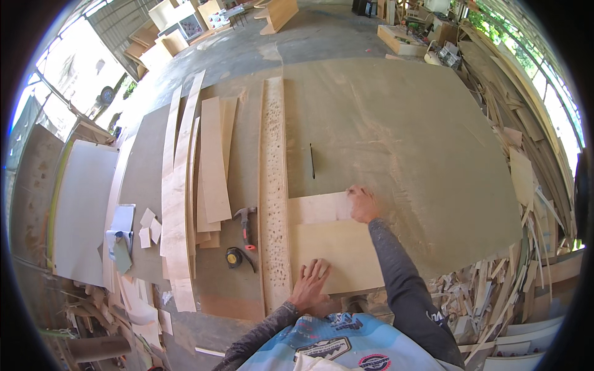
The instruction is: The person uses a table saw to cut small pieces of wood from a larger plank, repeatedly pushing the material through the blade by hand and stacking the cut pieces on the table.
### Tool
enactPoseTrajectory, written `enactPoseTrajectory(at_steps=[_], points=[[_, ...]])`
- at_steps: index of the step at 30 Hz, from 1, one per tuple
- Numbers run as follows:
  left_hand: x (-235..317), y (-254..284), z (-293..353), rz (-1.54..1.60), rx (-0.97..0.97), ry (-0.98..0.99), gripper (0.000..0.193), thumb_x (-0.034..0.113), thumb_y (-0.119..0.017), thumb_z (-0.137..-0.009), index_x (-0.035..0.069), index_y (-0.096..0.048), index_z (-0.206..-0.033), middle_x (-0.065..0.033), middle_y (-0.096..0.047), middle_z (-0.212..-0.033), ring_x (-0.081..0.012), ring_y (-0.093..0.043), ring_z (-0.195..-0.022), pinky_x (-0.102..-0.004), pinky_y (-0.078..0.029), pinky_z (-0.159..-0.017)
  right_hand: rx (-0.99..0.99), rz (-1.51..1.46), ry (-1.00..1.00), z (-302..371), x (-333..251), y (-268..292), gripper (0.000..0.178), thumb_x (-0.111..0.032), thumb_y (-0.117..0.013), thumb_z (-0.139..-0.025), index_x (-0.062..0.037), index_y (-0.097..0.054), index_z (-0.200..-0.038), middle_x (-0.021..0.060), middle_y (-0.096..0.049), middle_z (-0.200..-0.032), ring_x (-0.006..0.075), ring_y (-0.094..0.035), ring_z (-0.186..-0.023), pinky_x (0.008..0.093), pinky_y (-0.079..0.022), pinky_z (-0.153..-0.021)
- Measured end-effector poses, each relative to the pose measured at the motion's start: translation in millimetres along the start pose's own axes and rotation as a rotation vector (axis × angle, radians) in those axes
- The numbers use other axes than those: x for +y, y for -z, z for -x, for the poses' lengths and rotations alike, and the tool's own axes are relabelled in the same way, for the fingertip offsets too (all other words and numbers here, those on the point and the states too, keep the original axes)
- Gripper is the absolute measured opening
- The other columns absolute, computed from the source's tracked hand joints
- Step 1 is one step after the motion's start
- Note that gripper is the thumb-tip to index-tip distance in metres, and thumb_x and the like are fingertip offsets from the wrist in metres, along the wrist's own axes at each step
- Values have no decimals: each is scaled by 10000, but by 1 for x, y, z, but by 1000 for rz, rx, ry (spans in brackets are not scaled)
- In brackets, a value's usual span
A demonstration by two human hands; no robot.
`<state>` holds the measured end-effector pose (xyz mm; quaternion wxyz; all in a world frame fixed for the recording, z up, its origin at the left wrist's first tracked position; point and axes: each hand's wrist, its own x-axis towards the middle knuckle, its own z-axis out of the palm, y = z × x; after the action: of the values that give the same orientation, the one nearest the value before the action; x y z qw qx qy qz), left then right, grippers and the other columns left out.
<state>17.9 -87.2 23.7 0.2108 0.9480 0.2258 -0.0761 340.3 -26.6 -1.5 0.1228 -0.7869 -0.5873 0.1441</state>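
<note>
A pale plywood panel (337,253) lies on the worktable right of a long wooden channel (273,185) whose face is dotted with holes. Along the panel's far edge lies a narrower, lighter plywood strip (318,208). My right hand (364,204) has its fingers curled over the strip's right end. Nearer to me, my left hand (309,286) rests with fingers stretched out on the panel's near left corner, beside the channel. Beyond the strip lies a thin dark pencil or pen (312,161).
Left of the channel are a claw hammer (246,226), a tape measure (235,257) and several long wood strips (185,179). A clipboard (120,226) lies at the table's left edge. Scrap wood (482,297) is heaped along the right side, below the table (433,142).
</note>
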Motion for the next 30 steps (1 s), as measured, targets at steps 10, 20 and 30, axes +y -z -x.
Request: enactPoseTrajectory(at_steps=[10,20,30], points=[[-17,6,-8,127,16,-11,943,388,-839,-741,145,-390,-1534,-180,-330,-1583,-354,-270,-1494,-606,-314,-1122,42,-1,-77,4,-17,-18,493,-90,-675,-811,-67,-643,-1302,147,-445,-1410,355,-391,-1410,764,-218,-1116],[-119,89,-152,-164,99,115,1157,407,-972,-485,7,-431,-1427,-159,-440,-1429,-329,-392,-1399,-625,-287,-1111,125,-188,-83,5,-13,-29,475,-121,-728,-804,-85,-673,-1275,209,-403,-1434,393,-317,-1452,761,-153,-1143],[-139,84,-160,-58,25,207,1419,551,-973,-308,-11,-354,-1455,-134,-411,-1458,-339,-372,-1435,-665,-207,-1148,324,-206,-35,101,-26,-49,443,-158,-598,-879,-21,-636,-1299,258,-412,-1485,433,-269,-1477,644,-148,-1212]])
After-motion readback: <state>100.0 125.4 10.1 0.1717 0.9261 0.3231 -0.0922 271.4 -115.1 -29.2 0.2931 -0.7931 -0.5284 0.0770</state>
